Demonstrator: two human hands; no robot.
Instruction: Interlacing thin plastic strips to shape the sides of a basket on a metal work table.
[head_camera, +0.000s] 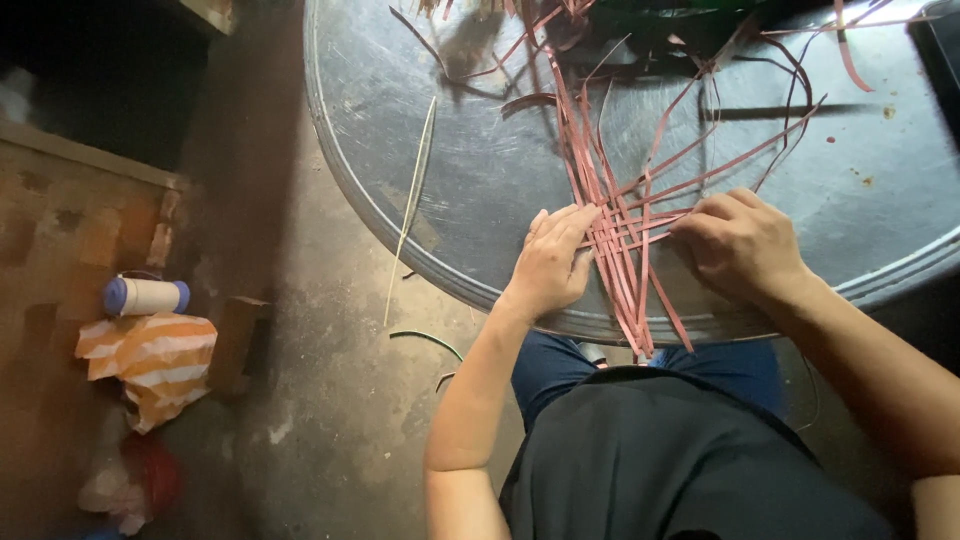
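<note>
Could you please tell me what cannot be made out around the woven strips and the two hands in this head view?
- Head view: the crossing of the reddish strips under the left hand and right hand is covered by them.
- The strips' far ends are cut off by the top edge.
- The round metal table runs past the right edge.
- The dark corner at upper left is too dim to read.

Two hands work at one round metal table (480, 180): the left hand (552, 262) and the right hand (740, 245). The reddish strips (620, 240) under them are too many and too crossed to count. One pale strip (415, 195) lies apart on the table. On the floor are one white bottle (146, 296) with blue ends, one orange-and-white striped bag (150, 365) and one green strip (428, 340).
</note>
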